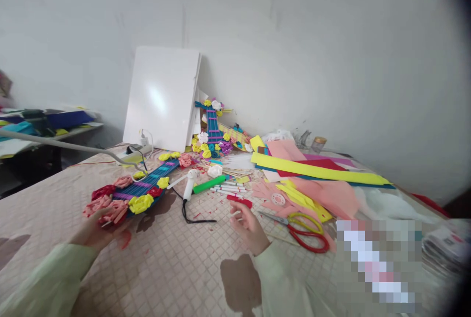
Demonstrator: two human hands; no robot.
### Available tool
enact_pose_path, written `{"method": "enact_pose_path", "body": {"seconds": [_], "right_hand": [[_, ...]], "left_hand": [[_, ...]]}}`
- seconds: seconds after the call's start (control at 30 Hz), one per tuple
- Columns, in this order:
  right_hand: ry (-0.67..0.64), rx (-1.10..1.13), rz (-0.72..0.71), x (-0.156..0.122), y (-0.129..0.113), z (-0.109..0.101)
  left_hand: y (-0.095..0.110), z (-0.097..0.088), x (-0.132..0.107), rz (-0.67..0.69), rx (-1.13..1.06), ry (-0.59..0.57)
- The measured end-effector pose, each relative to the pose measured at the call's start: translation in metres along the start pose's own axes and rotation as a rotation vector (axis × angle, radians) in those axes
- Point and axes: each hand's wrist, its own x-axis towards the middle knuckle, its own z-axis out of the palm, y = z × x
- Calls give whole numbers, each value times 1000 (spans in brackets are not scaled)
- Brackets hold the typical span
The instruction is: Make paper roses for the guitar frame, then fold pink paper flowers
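My left hand (94, 231) grips the near end of a long blue woven paper piece (147, 185) trimmed with pink, red and yellow paper flowers, held just above the table. My right hand (249, 228) is closed in a pinch on a small red strip of paper (240, 201) that sticks up from my fingers. Both arms wear pale green sleeves. A white glue gun (190, 183) with a black cord lies between my hands.
Red and yellow scissors (307, 232) lie right of my right hand. Sheets of yellow, pink and red paper (316, 170) are stacked at the right. Marker pens (230, 188), another flower-covered piece (213, 133) and a white board (162, 96) against the wall stand behind.
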Motion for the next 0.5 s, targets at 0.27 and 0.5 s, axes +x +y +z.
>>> {"method": "enact_pose_path", "body": {"seconds": [0.27, 0.5], "right_hand": [[27, 66, 17, 2, 0, 0], [20, 83, 20, 3, 2, -1]], "left_hand": [[-4, 8, 1, -408, -643, -206], [-4, 10, 0, -374, -765, -154]]}}
